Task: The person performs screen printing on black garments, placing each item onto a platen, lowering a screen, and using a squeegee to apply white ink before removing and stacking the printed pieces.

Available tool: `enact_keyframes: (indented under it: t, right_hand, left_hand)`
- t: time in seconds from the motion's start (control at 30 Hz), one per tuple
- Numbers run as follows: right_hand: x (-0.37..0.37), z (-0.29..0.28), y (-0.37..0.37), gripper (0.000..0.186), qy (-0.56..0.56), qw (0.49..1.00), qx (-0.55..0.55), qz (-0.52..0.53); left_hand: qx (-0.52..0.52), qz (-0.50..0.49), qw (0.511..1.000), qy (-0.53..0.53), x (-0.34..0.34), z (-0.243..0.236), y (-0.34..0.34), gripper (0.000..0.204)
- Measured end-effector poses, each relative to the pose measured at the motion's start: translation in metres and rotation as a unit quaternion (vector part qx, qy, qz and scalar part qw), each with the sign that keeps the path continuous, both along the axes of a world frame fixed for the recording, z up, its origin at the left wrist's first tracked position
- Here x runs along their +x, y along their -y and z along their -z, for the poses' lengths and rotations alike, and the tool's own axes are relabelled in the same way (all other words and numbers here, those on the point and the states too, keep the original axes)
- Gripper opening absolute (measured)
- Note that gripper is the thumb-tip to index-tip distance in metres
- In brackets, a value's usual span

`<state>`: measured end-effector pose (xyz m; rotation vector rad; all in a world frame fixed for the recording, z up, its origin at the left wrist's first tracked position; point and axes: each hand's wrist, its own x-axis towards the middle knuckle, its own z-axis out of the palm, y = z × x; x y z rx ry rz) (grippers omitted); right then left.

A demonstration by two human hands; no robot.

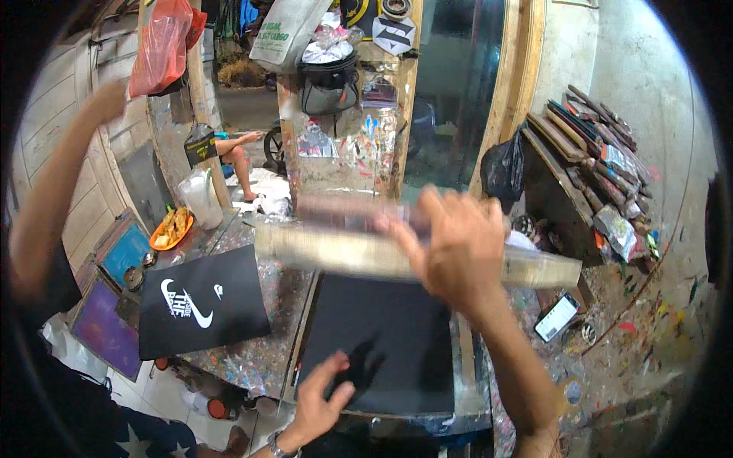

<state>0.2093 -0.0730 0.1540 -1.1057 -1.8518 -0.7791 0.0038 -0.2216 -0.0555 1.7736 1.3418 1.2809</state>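
Note:
My right hand (462,256) grips a pale wooden screen-printing frame (527,269), seen nearly edge-on and blurred, raised above the work board. A plain black sheet (405,328) lies flat on that board, partly under the frame. Over the sheet's lower left edge hovers my left hand (321,401), fingers apart and holding nothing; a watch is on its wrist. To the left, a second black sheet (237,298) with a white print lies on the table and overhangs its edge.
At the left stands another person, whose raised hand (111,103) is by a red plastic bag (162,49). An orange plate (162,241) of food sits near a clear pitcher (200,198). A phone (557,317) lies on the right. Wooden squeegees (561,137) crowd a shelf.

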Motion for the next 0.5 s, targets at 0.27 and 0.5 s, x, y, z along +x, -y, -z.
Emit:
enact_keyframes:
  t: [0.27, 0.5]
  right_hand:
    - [0.006, 0.207, 0.086, 0.044, 0.141, 0.907, -0.396, -0.02]
    - [0.01, 0.248, 0.102, 0.032, 0.19, 0.825, -0.526, -0.074]
  left_hand:
    - [-0.328, -0.068, 0.823, 0.459, 0.021, 0.046, 0.031, 0.058]
    - [-0.384, 0.011, 0.779, 0.497, -0.035, 0.148, 0.065, 0.058]
